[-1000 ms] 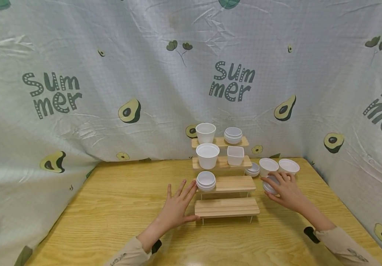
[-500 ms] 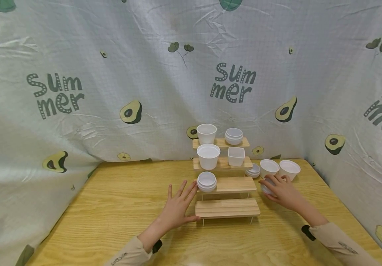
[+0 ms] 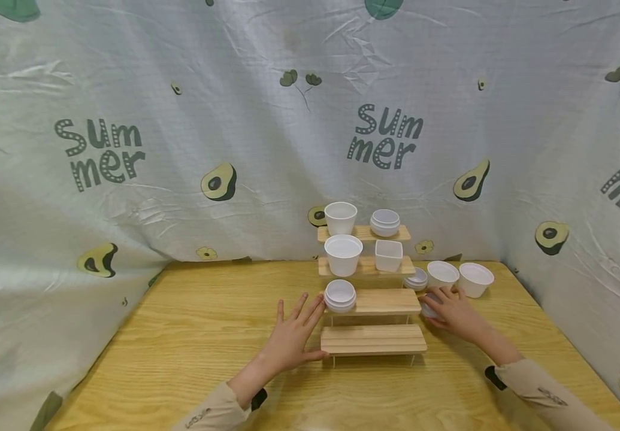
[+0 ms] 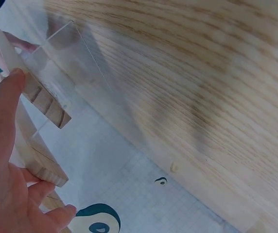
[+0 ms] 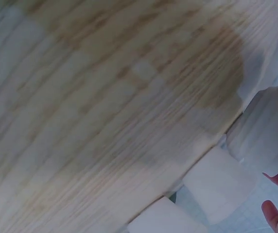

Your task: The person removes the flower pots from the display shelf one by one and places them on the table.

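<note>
My right hand [image 3: 456, 315] grips a small white round bowl [image 5: 261, 133] low over the table, right of a stepped wooden rack [image 3: 373, 340]. In the right wrist view the thumb lies on one side of the bowl and fingers on the other; the head view shows only part of it. With fingers spread, my left hand [image 3: 288, 342] touches the rack's left side, and the left wrist view shows its thumb against a step end [image 4: 46, 104]. A ridged white bowl [image 3: 339, 296] sits on the third step from the top, beside the left fingertips.
On the upper steps stand a white cup [image 3: 341, 218], another round bowl [image 3: 385, 222], a wider cup [image 3: 344, 256] and a square cup [image 3: 389, 256]. Behind my right hand are a low bowl [image 3: 416, 279] and two cups, one [image 3: 442, 275] beside the other [image 3: 475, 281]. A printed curtain [image 3: 266, 143] hangs behind.
My right hand has moved slightly left with the bowl, closer to the rack. My left hand keeps its place at the rack's side. The head view has shifted a little.
</note>
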Action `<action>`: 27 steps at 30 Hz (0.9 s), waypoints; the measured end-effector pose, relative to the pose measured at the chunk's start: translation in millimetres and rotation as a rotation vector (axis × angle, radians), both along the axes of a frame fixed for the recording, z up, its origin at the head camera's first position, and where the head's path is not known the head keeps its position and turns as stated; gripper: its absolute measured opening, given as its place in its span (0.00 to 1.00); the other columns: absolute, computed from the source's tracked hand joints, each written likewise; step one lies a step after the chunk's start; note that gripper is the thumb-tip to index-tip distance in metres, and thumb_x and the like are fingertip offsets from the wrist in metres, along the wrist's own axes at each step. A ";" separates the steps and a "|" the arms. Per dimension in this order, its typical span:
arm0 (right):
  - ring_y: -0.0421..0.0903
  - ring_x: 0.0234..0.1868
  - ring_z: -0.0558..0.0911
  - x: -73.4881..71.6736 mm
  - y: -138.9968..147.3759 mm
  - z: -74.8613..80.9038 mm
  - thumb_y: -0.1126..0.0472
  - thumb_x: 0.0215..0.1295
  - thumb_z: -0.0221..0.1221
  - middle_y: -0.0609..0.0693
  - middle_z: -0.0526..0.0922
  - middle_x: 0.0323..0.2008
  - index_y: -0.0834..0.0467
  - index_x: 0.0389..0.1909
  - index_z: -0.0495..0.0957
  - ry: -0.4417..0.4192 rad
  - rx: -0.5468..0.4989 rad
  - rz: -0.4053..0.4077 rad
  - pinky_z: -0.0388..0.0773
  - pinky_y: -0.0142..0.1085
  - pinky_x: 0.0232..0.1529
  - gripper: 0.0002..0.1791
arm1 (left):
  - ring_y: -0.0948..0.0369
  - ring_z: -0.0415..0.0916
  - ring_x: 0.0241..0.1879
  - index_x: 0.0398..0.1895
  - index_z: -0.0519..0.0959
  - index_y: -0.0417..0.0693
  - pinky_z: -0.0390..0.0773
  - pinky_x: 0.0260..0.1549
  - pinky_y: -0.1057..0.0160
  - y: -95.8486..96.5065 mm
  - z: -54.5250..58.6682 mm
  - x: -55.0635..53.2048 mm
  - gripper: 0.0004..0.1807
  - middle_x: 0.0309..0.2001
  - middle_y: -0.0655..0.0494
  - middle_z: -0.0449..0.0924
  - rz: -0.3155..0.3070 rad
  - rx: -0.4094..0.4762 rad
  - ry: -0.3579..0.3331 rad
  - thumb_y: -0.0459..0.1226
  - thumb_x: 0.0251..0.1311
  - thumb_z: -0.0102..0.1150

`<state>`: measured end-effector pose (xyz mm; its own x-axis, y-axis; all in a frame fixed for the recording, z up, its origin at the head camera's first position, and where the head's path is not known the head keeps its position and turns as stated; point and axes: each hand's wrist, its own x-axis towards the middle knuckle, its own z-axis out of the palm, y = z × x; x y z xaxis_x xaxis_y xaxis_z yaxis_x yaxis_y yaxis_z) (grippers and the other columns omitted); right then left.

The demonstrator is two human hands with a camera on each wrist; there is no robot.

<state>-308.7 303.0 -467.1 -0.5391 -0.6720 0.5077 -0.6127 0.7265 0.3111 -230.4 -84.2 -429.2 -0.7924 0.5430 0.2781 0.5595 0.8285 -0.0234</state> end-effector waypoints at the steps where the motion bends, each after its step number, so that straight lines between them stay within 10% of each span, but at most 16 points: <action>1: 0.52 0.39 0.73 -0.4 -0.2 -1.0 0.55 0.37 0.70 0.55 0.74 0.42 0.54 0.44 0.76 0.001 0.002 0.000 0.64 0.51 0.36 0.27 | 0.50 0.44 0.69 0.70 0.46 0.51 0.48 0.55 0.31 0.0 0.1 0.1 0.54 0.70 0.55 0.47 0.000 -0.001 -0.001 0.65 0.43 0.54; 27: 0.52 0.39 0.74 -4.7 -7.8 -5.0 0.53 0.39 0.69 0.56 0.75 0.41 0.57 0.40 0.75 0.001 0.000 -0.016 0.65 0.49 0.32 0.25 | 0.50 0.45 0.69 0.70 0.47 0.51 0.51 0.55 0.32 -1.0 -0.5 0.5 0.53 0.70 0.55 0.48 0.012 -0.051 0.047 0.67 0.43 0.51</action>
